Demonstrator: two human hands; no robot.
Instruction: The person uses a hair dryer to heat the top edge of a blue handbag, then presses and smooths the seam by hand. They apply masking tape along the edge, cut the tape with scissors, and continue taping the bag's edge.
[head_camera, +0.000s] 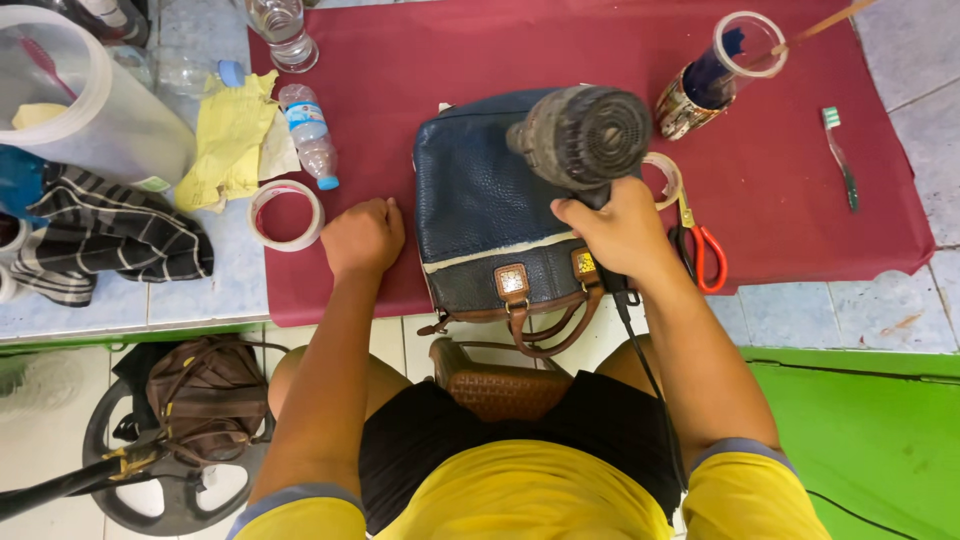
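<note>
Head view: right hand (622, 232) grips hair dryer (583, 135) over handbag (495, 215); left hand (362, 237) fisted beside.

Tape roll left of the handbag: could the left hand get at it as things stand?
Probably yes. The left hand rests as a fist on the red cloth, empty, right beside the tape roll, with nothing lying between them.

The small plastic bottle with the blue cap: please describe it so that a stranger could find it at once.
Start at the dark red cloth covering the table, and go to its left edge, beside the crumpled yellow rag. There the small clear plastic bottle lies on its side, its blue cap pointing toward the person. The clear bottle above it stands upright instead.
</note>
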